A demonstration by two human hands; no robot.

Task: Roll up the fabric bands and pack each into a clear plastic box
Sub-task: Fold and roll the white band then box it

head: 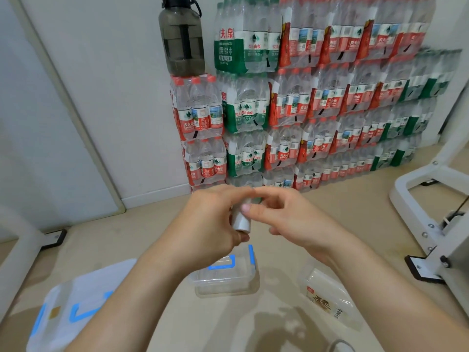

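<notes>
Closest to the camera, a big clear lid with blue clips (76,301) lies at the bottom left of the beige tabletop (253,326). At the lower right there's a clear plastic packet with a printed label (327,301) lying flat.

A bit further in, right in the middle, there's a small clear plastic box (225,275) with blue latches. It's open and looks like it has nothing in it, though it's transparent so hard to be sure.

Just above that box both hands are raised off the table. The left hand (210,222) is wrapped around a small whitish rolled fabric band (240,219), holding it roughly upright, thumb at the bottom end. The right hand (286,219) has its fingertips pinching the top of the same roll, thumb pressed on its side, other fingers loosely curled. So the roll is in the air between both hands, not in the box.

Off to the right there's a white metal frame (431,212) on the floor. Way back against the wall is a huge stack of shrink-wrapped water bottle packs (317,102), with a dark smoky jug (181,39) sitting on the shorter left column.
</notes>
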